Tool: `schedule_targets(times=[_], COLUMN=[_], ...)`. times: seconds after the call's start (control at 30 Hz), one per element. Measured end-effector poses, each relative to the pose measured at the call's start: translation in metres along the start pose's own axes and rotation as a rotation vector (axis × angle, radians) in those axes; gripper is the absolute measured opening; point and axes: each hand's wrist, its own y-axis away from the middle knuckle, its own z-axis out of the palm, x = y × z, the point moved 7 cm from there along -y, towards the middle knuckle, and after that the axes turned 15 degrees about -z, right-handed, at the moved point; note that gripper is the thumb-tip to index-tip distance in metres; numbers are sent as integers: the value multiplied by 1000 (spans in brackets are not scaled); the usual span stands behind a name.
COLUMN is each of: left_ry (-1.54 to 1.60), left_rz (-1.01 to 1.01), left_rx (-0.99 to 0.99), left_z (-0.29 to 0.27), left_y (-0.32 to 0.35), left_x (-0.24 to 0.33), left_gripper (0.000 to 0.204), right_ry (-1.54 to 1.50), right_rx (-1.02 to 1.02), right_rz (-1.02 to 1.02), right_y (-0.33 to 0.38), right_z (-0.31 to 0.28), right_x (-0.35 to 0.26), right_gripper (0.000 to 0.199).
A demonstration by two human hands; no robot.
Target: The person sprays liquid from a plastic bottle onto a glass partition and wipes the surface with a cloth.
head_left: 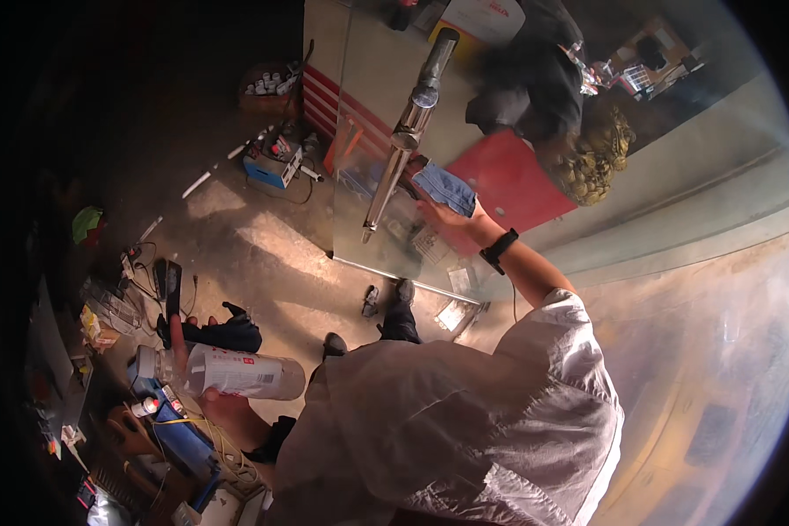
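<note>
On the left, my left hand (223,410) is wrapped around a clear plastic bottle (276,379) with a white printed label. The bottle lies sideways in the grip, its narrower end pointing left. My right hand (454,219), with a black band at the wrist, is closed on a folded blue denim cloth (445,187) over the glass-topped table (364,241). Just left of the cloth, a shiny chrome metal tube (403,140) with stepped joints slants across the table. Whether the cloth or fingers touch the tube I cannot tell.
A red sheet (513,180) and a gold ornament (598,158) lie on the table, with a dark cloth (522,88) behind. A blue box-shaped device (272,167) and a basket of white fittings (272,83) stand on the floor. Cluttered tools and cables (223,443) fill the lower left.
</note>
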Motion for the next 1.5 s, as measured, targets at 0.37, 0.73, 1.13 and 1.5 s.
schedule_targets(times=[0.37, 0.73, 1.13, 1.5], left_ry=[49, 225, 172, 46], left_rz=[-39, -203, -98, -28], left_rx=[48, -161, 25, 179], left_z=[-10, 51, 22, 2], left_y=[10, -16, 21, 26], left_x=[3, 2, -1, -6], left_gripper=[122, 138, 132, 118], right_ry=[1380, 580, 850, 353], right_rx=[832, -8, 219, 1058], right_rz=[230, 53, -249, -281], right_y=[-19, 43, -206, -230], right_z=[-240, 28, -303, -121], right_x=[-113, -23, -189, -168], right_gripper=[83, 62, 57, 77])
